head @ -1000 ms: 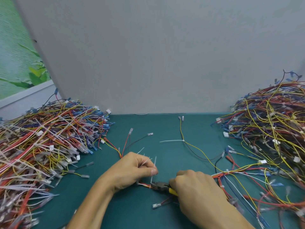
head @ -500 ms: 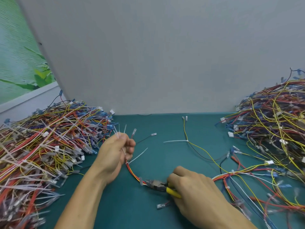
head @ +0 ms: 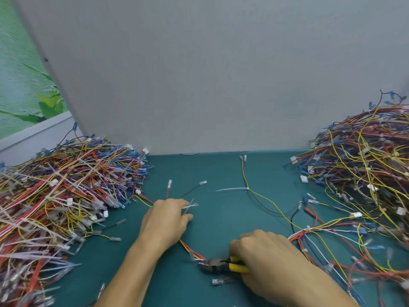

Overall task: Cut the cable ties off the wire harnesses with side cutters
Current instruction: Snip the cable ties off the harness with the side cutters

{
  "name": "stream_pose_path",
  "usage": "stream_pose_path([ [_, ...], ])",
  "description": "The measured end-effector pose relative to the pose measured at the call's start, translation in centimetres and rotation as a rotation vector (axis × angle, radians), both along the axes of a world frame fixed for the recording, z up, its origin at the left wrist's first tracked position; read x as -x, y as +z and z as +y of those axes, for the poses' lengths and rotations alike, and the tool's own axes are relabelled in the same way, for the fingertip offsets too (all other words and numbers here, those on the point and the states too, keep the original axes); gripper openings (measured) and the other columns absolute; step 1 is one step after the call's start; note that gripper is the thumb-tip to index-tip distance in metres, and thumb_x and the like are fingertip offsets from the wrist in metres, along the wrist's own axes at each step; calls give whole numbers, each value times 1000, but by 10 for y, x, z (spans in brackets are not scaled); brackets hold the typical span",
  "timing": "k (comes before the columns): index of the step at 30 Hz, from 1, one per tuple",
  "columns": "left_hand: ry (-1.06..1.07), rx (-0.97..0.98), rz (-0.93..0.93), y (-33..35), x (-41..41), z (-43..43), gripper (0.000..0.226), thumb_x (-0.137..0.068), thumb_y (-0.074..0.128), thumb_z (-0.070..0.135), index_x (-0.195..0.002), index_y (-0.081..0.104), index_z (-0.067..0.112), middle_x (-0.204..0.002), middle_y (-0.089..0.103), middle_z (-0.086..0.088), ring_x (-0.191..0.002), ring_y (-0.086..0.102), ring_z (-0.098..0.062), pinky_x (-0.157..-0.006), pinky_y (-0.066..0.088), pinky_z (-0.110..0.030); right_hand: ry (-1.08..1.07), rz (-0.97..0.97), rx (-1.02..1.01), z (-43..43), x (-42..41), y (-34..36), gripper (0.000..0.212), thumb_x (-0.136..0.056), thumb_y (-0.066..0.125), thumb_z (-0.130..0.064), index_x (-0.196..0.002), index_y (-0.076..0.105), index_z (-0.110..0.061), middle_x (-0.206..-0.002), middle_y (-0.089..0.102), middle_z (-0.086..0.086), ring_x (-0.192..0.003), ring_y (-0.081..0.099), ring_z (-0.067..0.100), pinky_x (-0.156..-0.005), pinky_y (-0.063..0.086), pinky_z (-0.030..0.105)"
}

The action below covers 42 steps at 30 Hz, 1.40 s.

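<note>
**Bench inventory; positions given from the side cutters**

1. Yellow-handled, dark-headed side cutters (head: 221, 265): low over the teal table mat (head: 221, 218), head pointing left.
2. Right hand (head: 265, 260): clenched round the cutter handles, hiding their rear ends.
3. Red, orange and yellow wire harness (head: 190, 250): runs from the cutter head up and left, then passes under the left hand. Whether the jaws bite a tie cannot be told.
4. Left hand (head: 164, 220): up-left of the cutters, palm down over the harness. Its fingers pinch a blurred tuft of thin white cable-tie offcuts (head: 191, 204).
5. Yellow-and-black wire pair (head: 261, 196) bound by one white cable tie (head: 232, 189): beyond the cutters, apart from both hands.
6. Left heap of multicoloured wires and white ties (head: 66, 196): far left of the cutters.
7. Right heap of multicoloured wires (head: 365, 173): far right; loose strands trail to just beside the right hand.
8. Small clear-sleeved terminal (head: 215, 281): just below the cutters.
</note>
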State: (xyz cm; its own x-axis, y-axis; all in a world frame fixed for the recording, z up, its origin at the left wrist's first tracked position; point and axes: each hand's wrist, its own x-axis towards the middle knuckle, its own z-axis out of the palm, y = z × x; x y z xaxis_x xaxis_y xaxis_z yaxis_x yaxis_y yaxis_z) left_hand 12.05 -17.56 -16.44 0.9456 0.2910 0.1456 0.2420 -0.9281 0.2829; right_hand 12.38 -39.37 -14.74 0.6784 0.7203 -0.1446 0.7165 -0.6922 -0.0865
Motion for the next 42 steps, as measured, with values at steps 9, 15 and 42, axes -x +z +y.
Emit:
stream_pose_path([
  [9,-6,-275,109,5,2,-1,26,-92,53,44,-91,64,20,-97,65,-1,-101,60,-28,-71,45,-33,-13,28,13,0,0,3,16,-86,50,-22,-101,54,-20,-107,55,5,-97,56,31,-68,36,34],
  [15,-140,-239,77,11,3,16,31,-84,59,55,-91,71,28,-83,55,5,-95,58,-18,-75,48,-33,3,28,78,-6,-1,11,7,-84,53,-20,-90,53,-23,-83,45,5,-79,49,33,-59,31,32],
  [42,-74,357,31,-5,3,33,44,-87,61,48,-59,66,15,-57,62,-2,-49,45,-4,-50,32,-19,-254,45,-85,69,-8,18,31,-86,54,-19,-68,29,-18,-84,47,6,-75,40,28,-63,31,31],
])
